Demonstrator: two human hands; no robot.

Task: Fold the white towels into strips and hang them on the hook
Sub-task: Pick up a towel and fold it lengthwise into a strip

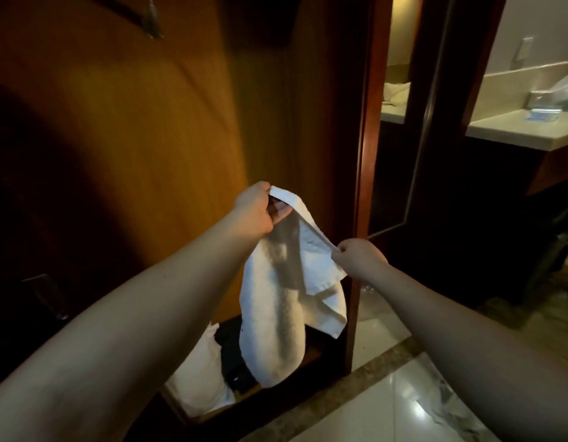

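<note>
Early days: my left hand [255, 208] and right hand [359, 258] each pinch the white towel [276, 301], grip tight, folding barely begun, hook [153, 22] bare.

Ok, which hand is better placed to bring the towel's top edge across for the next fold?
Probably the right hand: it pinches the white towel at its free, lower corner, while the left hand holds the higher corner steady.

Nubby white terry-cloth towel [276, 314], satin-finish wood panel [148, 138], glossy polished stone floor [403, 403]
</note>
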